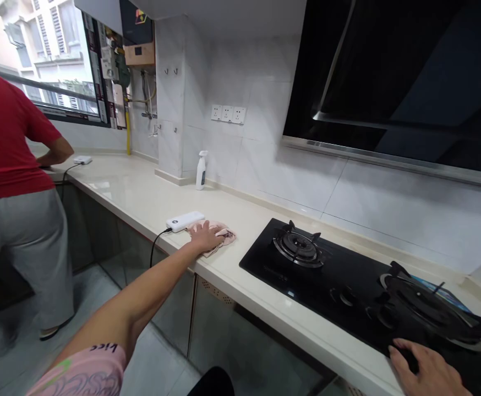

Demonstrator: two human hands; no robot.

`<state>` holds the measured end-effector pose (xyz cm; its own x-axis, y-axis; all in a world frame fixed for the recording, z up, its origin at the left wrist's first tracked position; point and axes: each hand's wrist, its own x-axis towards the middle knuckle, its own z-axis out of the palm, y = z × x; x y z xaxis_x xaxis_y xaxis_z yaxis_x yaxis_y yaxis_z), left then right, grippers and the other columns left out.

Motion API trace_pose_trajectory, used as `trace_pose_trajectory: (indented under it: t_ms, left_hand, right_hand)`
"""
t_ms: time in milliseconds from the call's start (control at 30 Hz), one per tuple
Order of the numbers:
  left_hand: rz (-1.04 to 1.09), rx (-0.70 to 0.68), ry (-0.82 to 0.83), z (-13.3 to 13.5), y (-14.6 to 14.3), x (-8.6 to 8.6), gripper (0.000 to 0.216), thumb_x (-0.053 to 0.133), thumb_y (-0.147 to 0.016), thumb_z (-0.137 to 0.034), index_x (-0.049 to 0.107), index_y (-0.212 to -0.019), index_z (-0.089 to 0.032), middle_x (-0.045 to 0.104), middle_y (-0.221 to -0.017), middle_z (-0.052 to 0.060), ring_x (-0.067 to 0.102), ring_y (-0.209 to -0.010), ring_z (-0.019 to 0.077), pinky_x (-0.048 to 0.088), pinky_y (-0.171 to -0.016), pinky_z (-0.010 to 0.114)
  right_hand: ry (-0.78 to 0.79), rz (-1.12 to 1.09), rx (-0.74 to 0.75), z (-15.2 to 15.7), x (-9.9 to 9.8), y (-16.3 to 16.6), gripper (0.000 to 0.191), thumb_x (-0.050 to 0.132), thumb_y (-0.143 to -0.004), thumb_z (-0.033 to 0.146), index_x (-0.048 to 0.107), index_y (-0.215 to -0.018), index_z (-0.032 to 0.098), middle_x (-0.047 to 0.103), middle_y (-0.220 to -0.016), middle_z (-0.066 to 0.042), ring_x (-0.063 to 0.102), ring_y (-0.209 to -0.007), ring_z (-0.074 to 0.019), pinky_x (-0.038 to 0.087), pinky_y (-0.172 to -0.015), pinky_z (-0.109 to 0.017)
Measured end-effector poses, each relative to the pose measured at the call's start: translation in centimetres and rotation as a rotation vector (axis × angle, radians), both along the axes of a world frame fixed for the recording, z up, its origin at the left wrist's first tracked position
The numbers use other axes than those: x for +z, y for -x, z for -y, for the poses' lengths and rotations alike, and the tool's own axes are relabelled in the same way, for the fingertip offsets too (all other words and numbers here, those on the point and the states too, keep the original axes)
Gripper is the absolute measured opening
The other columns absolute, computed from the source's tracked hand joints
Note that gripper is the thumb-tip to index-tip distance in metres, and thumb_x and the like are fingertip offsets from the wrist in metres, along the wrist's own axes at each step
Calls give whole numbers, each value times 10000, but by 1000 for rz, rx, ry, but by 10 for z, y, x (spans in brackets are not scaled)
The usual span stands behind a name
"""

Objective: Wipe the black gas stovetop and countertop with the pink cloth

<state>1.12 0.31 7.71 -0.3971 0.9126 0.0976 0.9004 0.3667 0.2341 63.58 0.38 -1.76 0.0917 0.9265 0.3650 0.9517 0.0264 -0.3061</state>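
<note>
My left hand (206, 238) presses down on a crumpled pale pink cloth (225, 226) on the countertop, with folds of it bunched about the fingers. Just beyond that hand, a white power bank (185, 221) lies touching or very near the cloth, a black cable running from it over the counter's front edge. At the lower right, my right hand (428, 369) rests at the front edge of the black gas hob (306, 280). Its thumb and fingers are apart, and nothing shows between them except a dark patch of hob. The picture cuts off part of this hand.
A white spray bottle (201, 170) stands against the wall. Another white device (82, 159) with a cable lies farther along the cream countertop (129, 181). A person in a red shirt (9, 132) leans over the counter at left. A dark range hood (401, 82) overhangs the hob.
</note>
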Motion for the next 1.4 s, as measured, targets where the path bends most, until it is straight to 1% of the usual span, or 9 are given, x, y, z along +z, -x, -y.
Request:
trace_pose_trajectory:
  t_ms: [267, 400, 500, 633, 767, 900, 1033, 1200, 1400]
  left_hand:
    - [-75, -182, -119, 62, -62, -21, 539, 514, -930, -510, 683, -1424, -375, 576, -1488, 97, 500, -1371, 356, 413, -1165, 512]
    - [29, -263, -223, 79, -70, -25, 483, 465, -977, -529, 726, -1343, -351, 646, -1274, 84, 602, -1204, 305, 504, -1058, 419]
    - [102, -161, -252, 49, -70, -6, 540, 360, -1029, -524, 666, -1419, -312, 635, -1291, 86, 615, -1192, 284, 532, -1005, 383]
    - [55, -150, -254, -29, -94, 17, 535, 349, -1034, -496, 636, -1463, -357, 567, -1461, 88, 523, -1346, 316, 469, -1109, 432]
    - [39, -207, -161, -92, -135, 10, 558, 499, -955, -570, 658, -1445, -357, 569, -1482, 119, 515, -1369, 383, 441, -1122, 523]
    - [15, -220, -109, -106, -151, -6, 608, 527, -930, -614, 640, -1471, -359, 554, -1495, 147, 493, -1392, 429, 409, -1126, 594]
    - [-16, -240, -113, -85, -145, -10, 608, 528, -950, -570, 598, -1521, -372, 530, -1512, 146, 491, -1391, 403, 422, -1115, 560]
    - [-48, -315, -131, -26, -154, -14, 523, 573, -944, -602, 697, -1410, -401, 510, -1546, 114, 463, -1400, 418, 427, -1096, 596]
    - [-66, -564, -390, 59, -183, -57, 488, 726, -882, -602, 763, -1312, -376, 556, -1497, 132, 504, -1320, 411, 456, -1048, 606]
  right_hand:
    - [-2, 9, 20, 14, 5, 14, 640, 357, -856, 661, 765, -1141, 258, 710, -1306, -168, 625, -1242, -485, 531, -966, -646]
    - [-28, -4, 17, 8, 1, 15, 672, 340, -851, 680, 774, -1134, 252, 715, -1301, -160, 638, -1208, -471, 525, -978, -649]
    - [5, -23, 4, 0, -4, 9, 636, 396, -825, 687, 779, -1131, 282, 720, -1291, -138, 653, -1192, -453, 542, -956, -629]
    - [29, -40, -25, -6, -7, 4, 611, 408, -823, 694, 781, -1113, 306, 718, -1315, -110, 639, -1243, -442, 545, -974, -612]
    - [3, -51, -43, -7, -8, 5, 621, 358, -852, 677, 776, -1098, 289, 719, -1314, -106, 634, -1246, -424, 532, -1013, -599]
    - [59, -57, -49, -8, -7, 2, 595, 369, -875, 649, 776, -1115, 287, 704, -1355, -102, 611, -1278, -427, 518, -1033, -608]
    - [38, -30, -60, -5, -2, 6, 607, 343, -922, 625, 763, -1167, 261, 668, -1396, -132, 575, -1314, -443, 503, -1055, -627]
    - [23, 7, -121, 1, 0, 17, 675, 309, -930, 652, 743, -1246, 243, 565, -1479, -183, 539, -1360, -481, 480, -1078, -664]
    - [13, 30, -50, -2, -9, 9, 695, 248, -947, 652, 693, -1299, 251, 596, -1504, -142, 516, -1431, -424, 385, -1197, -670]
